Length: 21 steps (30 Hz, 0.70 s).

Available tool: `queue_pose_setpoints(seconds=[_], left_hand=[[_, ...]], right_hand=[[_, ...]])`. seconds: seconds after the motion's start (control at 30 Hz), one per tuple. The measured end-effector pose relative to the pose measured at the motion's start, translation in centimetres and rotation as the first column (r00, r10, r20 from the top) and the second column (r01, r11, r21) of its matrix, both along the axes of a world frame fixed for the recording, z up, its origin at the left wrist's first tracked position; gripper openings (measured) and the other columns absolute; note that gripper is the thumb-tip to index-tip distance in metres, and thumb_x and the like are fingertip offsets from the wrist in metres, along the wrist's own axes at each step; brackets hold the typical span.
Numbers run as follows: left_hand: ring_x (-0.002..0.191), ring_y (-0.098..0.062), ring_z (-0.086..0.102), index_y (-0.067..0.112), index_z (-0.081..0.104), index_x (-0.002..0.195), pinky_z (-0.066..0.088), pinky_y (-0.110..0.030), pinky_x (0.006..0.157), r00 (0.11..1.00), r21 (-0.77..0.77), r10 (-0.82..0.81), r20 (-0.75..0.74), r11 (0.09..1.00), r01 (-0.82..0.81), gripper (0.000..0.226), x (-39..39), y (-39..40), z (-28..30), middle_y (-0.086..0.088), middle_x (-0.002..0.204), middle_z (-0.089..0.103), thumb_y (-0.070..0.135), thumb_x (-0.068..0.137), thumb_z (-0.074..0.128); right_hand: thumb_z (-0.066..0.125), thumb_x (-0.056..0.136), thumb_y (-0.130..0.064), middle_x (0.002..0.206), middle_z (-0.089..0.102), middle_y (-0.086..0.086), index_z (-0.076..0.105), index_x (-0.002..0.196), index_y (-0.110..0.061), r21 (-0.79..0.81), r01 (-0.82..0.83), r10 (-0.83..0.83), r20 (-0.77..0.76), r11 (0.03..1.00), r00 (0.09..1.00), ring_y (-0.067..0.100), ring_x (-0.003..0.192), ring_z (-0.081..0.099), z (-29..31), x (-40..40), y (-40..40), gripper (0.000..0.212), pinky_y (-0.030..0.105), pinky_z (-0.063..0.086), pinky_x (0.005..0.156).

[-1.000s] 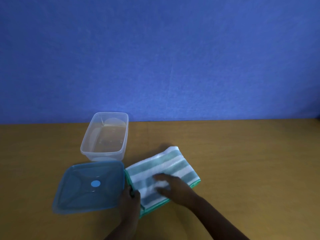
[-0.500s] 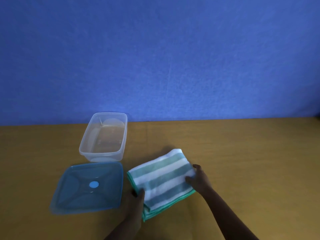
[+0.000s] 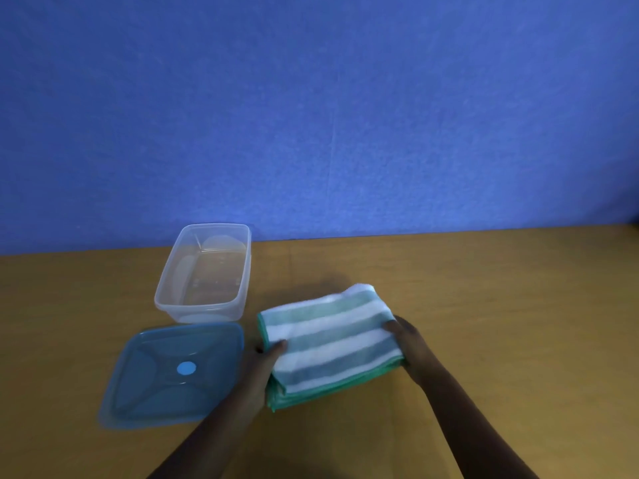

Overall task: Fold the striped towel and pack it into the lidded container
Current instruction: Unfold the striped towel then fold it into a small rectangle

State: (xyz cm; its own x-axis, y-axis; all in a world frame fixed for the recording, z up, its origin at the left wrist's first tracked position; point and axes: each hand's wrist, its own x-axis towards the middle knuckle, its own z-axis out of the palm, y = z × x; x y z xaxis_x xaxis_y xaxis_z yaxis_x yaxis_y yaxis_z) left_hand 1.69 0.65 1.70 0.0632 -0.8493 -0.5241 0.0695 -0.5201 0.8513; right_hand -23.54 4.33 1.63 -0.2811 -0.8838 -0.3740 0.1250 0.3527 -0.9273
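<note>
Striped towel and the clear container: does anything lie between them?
Nothing: the head view shows only bare wooden table between the folded striped towel and the open clear container. The blue lid sits nearer, left of the towel.

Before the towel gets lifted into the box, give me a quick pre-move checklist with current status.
1. Striped towel folded into a compact stack: ok.
2. Left hand gripping the towel's left edge: ok.
3. Right hand gripping its right edge: ok.
4. Clear container open and nothing in it: ok.
5. Blue lid off, flat on the table, beside the towel and clear of the container's opening: ok.
6. Folded towel fits the container's width: cannot tell.
</note>
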Motion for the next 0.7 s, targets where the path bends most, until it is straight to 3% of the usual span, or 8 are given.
queue_pose_setpoints(seconds=[0.07,0.13,0.2,0.27,0.37,0.47,0.53,0.7], left_hand=[[0.075,-0.03,0.059,0.0,0.055,0.084,0.05,-0.037,0.059,0.991,-0.1,0.015,0.132,0.995,-0.002,0.017,0.2,-0.8,0.3,-0.021,0.082,0.059,0.0,0.076,0.07],[0.081,-0.032,0.06,0.001,0.049,0.084,0.049,-0.045,0.07,0.97,-0.137,0.018,0.242,0.99,0.016,0.025,0.1,-0.9,0.4,-0.02,0.084,0.057,-0.003,0.073,0.071],[0.088,-0.037,0.059,0.001,0.048,0.085,0.045,-0.045,0.078,0.92,-0.199,0.032,0.391,0.979,0.05,0.025,-0.2,-0.7,0.1,-0.02,0.085,0.057,-0.008,0.07,0.067],[0.093,-0.04,0.056,-0.003,0.054,0.088,0.038,-0.042,0.083,0.815,-0.318,0.071,0.575,0.937,0.143,0.025,-0.5,0.0,-0.3,-0.025,0.09,0.058,-0.011,0.067,0.064],[0.109,-0.039,0.055,-0.002,0.059,0.106,0.038,-0.037,0.095,0.669,-0.431,0.064,0.741,0.809,0.4,0.037,-1.1,0.3,-0.5,-0.024,0.113,0.061,-0.01,0.07,0.062],[0.124,-0.036,0.049,0.006,0.059,0.119,0.039,-0.051,0.104,0.484,-0.363,-0.018,0.875,0.636,0.681,0.044,-2.5,-0.2,-0.1,-0.016,0.133,0.055,-0.001,0.076,0.064],[0.119,-0.036,0.055,0.009,0.061,0.119,0.044,-0.057,0.095,0.318,-0.253,-0.025,0.948,0.549,0.797,0.051,-3.8,-0.6,0.1,-0.011,0.13,0.059,0.009,0.07,0.074],[0.104,-0.027,0.066,0.002,0.069,0.104,0.054,-0.037,0.086,0.122,-0.069,-0.083,0.989,0.469,0.881,0.054,-4.8,-0.7,-1.9,-0.013,0.112,0.07,0.024,0.057,0.082]], right_hand=[[0.054,0.09,-0.017,0.087,0.063,0.013,0.064,0.095,-0.008,0.03,0.034,-0.03,-0.105,0.999,0.994,0.024,0.078,0.058,-0.3,-0.1,-0.6,0.014,0.034,0.046,0.067],[0.052,0.092,-0.013,0.093,0.061,0.017,0.061,0.102,-0.005,0.113,0.017,0.019,-0.306,0.993,0.952,0.024,0.081,0.056,-1.2,-0.3,-0.7,0.016,0.036,0.045,0.071],[0.056,0.089,-0.017,0.106,0.059,0.019,0.048,0.124,-0.006,0.19,0.001,0.105,-0.546,0.982,0.831,0.029,0.093,0.057,-2.0,-0.3,-0.2,0.037,0.034,0.043,0.074],[0.059,0.086,-0.026,0.12,0.052,0.014,0.036,0.135,-0.016,0.144,0.027,0.091,-0.75,0.989,0.655,0.032,0.108,0.052,-2.2,-0.2,0.6,0.054,0.036,0.044,0.079],[0.057,0.088,-0.031,0.127,0.048,0.011,0.037,0.135,-0.017,-0.029,0.007,-0.028,-0.859,1.0,0.511,0.029,0.118,0.046,-1.9,0.2,0.7,0.053,0.04,0.045,0.09],[0.051,0.092,-0.028,0.134,0.047,0.011,0.041,0.134,-0.015,-0.051,-0.124,0.011,-0.891,0.991,0.455,0.027,0.123,0.044,-1.3,1.9,-0.5,0.045,0.04,0.04,0.099],[0.049,0.094,-0.024,0.14,0.044,0.014,0.044,0.135,-0.012,-0.043,-0.253,0.063,-0.916,0.966,0.397,0.029,0.132,0.039,-1.2,3.8,-1.5,0.042,0.04,0.035,0.108],[0.057,0.087,-0.013,0.139,0.047,0.021,0.05,0.13,-0.001,0.047,-0.538,0.165,-0.971,0.841,0.173,0.038,0.132,0.04,-3.4,7.9,-2.7,0.045,0.051,0.033,0.107]])
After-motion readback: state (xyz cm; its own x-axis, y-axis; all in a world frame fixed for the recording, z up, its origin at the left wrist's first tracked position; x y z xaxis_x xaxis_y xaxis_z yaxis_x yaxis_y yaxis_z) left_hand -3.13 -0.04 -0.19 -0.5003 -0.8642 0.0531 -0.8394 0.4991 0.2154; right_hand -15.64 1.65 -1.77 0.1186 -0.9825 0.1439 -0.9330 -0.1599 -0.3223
